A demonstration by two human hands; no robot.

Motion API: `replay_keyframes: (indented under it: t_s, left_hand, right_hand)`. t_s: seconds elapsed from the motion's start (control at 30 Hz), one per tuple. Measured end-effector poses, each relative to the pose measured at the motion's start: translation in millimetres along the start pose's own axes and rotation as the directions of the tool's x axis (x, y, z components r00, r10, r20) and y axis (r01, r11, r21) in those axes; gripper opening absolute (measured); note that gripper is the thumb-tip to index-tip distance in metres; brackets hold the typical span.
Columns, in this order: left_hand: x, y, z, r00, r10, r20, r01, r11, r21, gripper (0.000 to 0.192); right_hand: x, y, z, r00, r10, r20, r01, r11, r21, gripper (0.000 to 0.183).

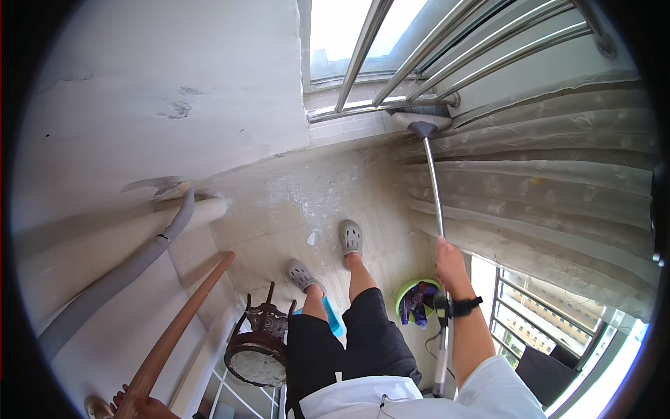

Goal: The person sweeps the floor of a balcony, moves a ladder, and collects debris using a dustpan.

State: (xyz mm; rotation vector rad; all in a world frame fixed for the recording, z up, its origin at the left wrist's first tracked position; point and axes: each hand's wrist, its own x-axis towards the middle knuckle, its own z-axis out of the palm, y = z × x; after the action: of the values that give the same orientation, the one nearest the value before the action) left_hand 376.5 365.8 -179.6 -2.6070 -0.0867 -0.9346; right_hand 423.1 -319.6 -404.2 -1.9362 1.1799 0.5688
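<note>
My right hand (451, 262) grips the metal pole of a broom (435, 183). The grey and white broom head (423, 121) is at the window ledge, its bristles against the lowest metal rail beside the curtain. At the lower left, my left hand (144, 406) has its fingers around a reddish-brown rail or pole (178, 324); its far end is near the wall. Pale flakes and dust (314, 196) lie on the tiled floor beyond my feet.
Long sheer curtains (523, 173) hang at the right. A green basin (402, 299) with purple items stands on the floor. A worn round-seated chair (256, 361) and a blue dustpan-like object (333, 318) are near my legs. A grey pipe (125, 272) runs along the left wall.
</note>
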Motion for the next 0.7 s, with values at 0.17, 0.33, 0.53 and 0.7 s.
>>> replay_keyframes:
  t_s: [0.17,0.33,0.53,0.7]
  left_hand:
    - [-7.5,8.0,10.0,0.994,-0.103,-0.026,0.100,0.991,-0.087,0.026]
    - [11.8,19.3,-3.8,0.974,0.217,0.067,-0.226,0.953,0.201,0.027]
    - [15.4,19.7,0.5,0.974,0.207,0.089,-0.221,0.954,0.200,0.022]
    - [13.2,16.8,1.8,0.970,0.228,0.083,-0.239,0.958,0.160,0.020]
  right_hand:
    - [42.1,-35.1,79.6,1.000,-0.005,-0.001,0.005,0.993,-0.122,0.057]
    - [65.5,-10.6,62.1,0.962,-0.265,-0.063,0.235,0.924,-0.301,0.058]
    - [88.5,-9.5,12.7,0.994,-0.102,-0.032,0.097,0.987,-0.128,0.060]
    - [84.6,-24.2,-12.6,0.992,-0.045,0.117,0.064,0.984,-0.165,0.058]
